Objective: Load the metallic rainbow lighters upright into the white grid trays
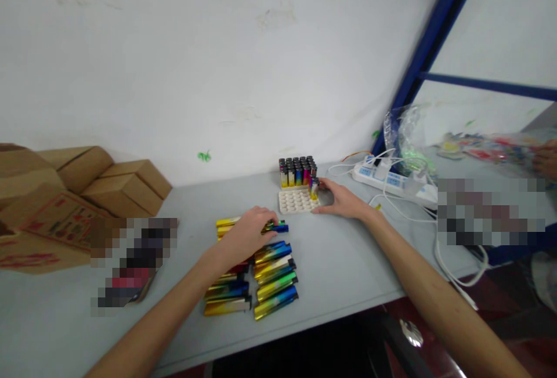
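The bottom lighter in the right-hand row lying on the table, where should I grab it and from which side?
Probably take that lighter across its long sides near the middle, coming straight down from above. It lies flat on the table, black cap toward the right, and its near side is free. The next lighter lies close behind it, so slide it toward the table edge first to give the fingers room.

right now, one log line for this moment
left hand: on flat lighters | right hand: lighter at tray | table
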`<action>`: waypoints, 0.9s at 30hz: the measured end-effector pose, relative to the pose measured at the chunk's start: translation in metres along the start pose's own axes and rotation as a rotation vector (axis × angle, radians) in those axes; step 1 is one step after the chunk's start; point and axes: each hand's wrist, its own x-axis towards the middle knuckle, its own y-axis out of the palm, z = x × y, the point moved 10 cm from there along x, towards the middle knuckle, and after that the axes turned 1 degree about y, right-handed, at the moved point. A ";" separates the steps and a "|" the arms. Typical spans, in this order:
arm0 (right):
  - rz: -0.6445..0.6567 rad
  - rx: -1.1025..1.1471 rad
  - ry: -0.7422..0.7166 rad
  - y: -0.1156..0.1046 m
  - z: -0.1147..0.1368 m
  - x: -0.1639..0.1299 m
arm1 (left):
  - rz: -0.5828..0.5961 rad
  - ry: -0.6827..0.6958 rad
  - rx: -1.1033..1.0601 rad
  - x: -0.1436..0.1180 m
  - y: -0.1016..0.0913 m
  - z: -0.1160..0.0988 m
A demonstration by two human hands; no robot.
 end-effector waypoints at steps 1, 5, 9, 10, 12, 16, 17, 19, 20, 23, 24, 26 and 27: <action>0.003 -0.002 -0.001 0.000 0.001 0.000 | -0.012 -0.004 0.000 0.001 -0.003 -0.001; 0.013 0.005 -0.008 0.001 0.003 0.000 | -0.084 -0.031 -0.100 0.002 -0.025 -0.012; 0.009 0.004 -0.012 0.001 0.003 0.000 | -0.151 -0.057 -0.593 0.004 -0.036 -0.021; 0.008 0.005 -0.012 0.001 0.002 0.000 | -0.172 -0.050 -0.747 0.005 -0.035 -0.022; 0.008 0.004 -0.006 0.001 0.001 0.000 | -0.233 -0.050 -0.990 0.005 -0.031 -0.021; 0.025 -0.006 0.001 0.002 0.000 0.000 | -0.304 -0.127 -1.230 0.004 -0.015 -0.010; 0.026 -0.008 -0.002 0.001 0.001 0.000 | -0.307 -0.141 -1.255 0.004 -0.012 -0.008; 0.021 -0.013 -0.005 0.001 0.002 0.000 | -0.322 -0.162 -1.287 0.003 -0.009 -0.004; 0.018 -0.017 -0.005 0.000 0.002 0.000 | -0.336 -0.170 -1.296 0.002 -0.009 -0.002; 0.021 -0.027 -0.003 0.000 0.002 0.000 | -0.395 -0.195 -1.265 -0.001 -0.011 0.003; 0.023 -0.026 -0.004 0.000 0.003 0.000 | -0.411 -0.203 -1.231 -0.002 -0.012 0.005; 0.024 -0.023 0.000 0.000 0.003 -0.001 | -0.439 -0.226 -1.148 -0.005 -0.013 0.008; 0.025 -0.023 0.005 0.000 0.003 -0.001 | -0.451 -0.238 -1.108 -0.006 -0.013 0.010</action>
